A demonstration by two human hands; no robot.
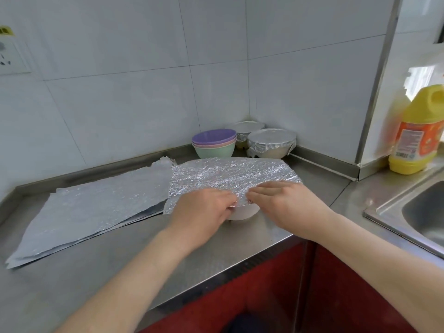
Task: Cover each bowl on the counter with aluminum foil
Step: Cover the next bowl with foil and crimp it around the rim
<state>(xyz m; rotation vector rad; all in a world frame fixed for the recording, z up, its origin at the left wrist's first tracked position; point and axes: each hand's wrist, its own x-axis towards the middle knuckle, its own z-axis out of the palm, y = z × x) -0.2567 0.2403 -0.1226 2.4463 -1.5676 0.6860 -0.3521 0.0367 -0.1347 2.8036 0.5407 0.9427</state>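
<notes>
A person fits foil over a bowl at a steel counter point(108, 265); far to the left of the fingers, high on the tiled wall, sits a wall socket point(9, 56); lower down, near the fingers on their left, a stack of foil sheets point(91, 212) lies flat on the counter, its right edge overlapped in view by the sheet in use. The left hand point(204, 212) reaches in with its fingers curled close together, pinching the near edge of the foil sheet point(230, 179) at the bowl's rim; the crinkled sheet spreads away beyond the fingertips, lying across the bowl's top with its sides jutting out unfolded to left and right. The white bowl point(242, 212) stands upright on the counter directly beneath the fingertips of both hands, only its near side showing under the foil. Well beyond the fingers, toward the wall corner, a stack of coloured bowls point(213, 143) stands uncovered, purple on top, then pink, then green; just to its right are a foil-covered bowl point(271, 143) and, behind it in the corner, a second foil-covered bowl point(247, 127). The right hand point(283, 205) lies over the sheet's near edge, fingers held together and thumb closing on the foil, its fingertips almost meeting those of the left hand. Far to the right of the fingers a yellow bottle point(418, 131) with an orange label stands beside the sink point(420, 207); below the wrists runs a red cabinet front point(264, 296).
</notes>
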